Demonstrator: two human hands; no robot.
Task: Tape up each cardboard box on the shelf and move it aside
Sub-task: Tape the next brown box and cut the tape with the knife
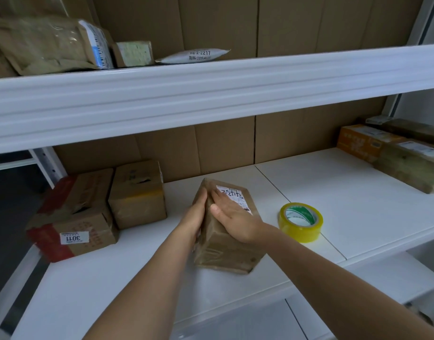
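A small brown cardboard box, wrapped in clear tape and bearing a white label, stands on the white shelf in the middle of the view. My left hand lies flat against its left side. My right hand presses flat on its top, over part of the label. A roll of yellow-tinted tape lies on the shelf just right of the box, apart from both hands.
Two taped boxes sit at the left: one with red tape and a "3011" sticker, one plain. More boxes stand at the far right. The upper shelf overhangs, holding parcels.
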